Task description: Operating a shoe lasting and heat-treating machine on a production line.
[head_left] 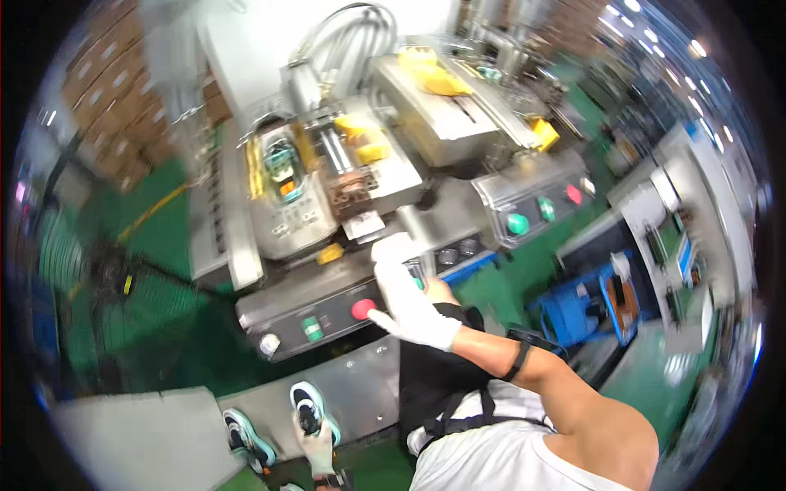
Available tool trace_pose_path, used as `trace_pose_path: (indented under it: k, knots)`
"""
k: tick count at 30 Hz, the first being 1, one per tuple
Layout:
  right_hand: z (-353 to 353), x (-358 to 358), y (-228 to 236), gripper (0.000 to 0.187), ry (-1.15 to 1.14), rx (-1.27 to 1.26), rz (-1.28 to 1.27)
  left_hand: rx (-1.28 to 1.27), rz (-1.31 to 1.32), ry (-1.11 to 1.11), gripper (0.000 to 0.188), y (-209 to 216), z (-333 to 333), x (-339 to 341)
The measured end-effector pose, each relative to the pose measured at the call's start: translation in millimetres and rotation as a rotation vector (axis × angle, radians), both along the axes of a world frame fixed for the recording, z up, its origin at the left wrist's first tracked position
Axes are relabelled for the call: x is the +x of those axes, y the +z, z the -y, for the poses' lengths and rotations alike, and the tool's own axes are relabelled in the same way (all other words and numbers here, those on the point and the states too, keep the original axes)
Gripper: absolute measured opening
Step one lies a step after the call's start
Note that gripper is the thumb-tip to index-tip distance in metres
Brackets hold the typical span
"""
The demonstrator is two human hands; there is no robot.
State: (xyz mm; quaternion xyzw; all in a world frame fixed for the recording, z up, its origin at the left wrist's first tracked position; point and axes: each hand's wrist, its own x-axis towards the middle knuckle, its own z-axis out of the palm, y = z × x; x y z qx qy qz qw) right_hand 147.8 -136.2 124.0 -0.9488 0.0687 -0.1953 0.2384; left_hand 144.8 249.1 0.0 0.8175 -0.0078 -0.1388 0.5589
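Observation:
My right hand [417, 315], in a white glove, reaches over the front control panel of the machine. Its thumb sticks out beside a red push button [363, 308], apart from the other fingers, which are blurred. I see nothing held in it. Low at the left, my gloved left hand [317, 446] is closed on the heel end of a sneaker [308, 403] with a white and light blue sole. That sneaker rests on a metal bench [368, 385]. A second sneaker [247, 438] like it lies to its left.
The machine's left station [299, 221] has a shaped metal bed with clamps and hoses. A second control panel [536, 204] with green and red buttons is at its right. A pedestal fan [82, 254] stands left, stacked cartons [115, 90] behind, a blue crate [581, 307] right.

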Motion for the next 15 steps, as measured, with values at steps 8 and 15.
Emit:
trace_pose_path:
  k: [8,15]
  knots:
    - [7,-60,-8,0.085,0.123,0.22,-0.119,0.155,-0.356,-0.207,0.046,199,132,-33]
    - [6,-248,4,0.101,0.087,0.578,0.046,-0.443,-0.081,-0.662,0.057,166,303,-78]
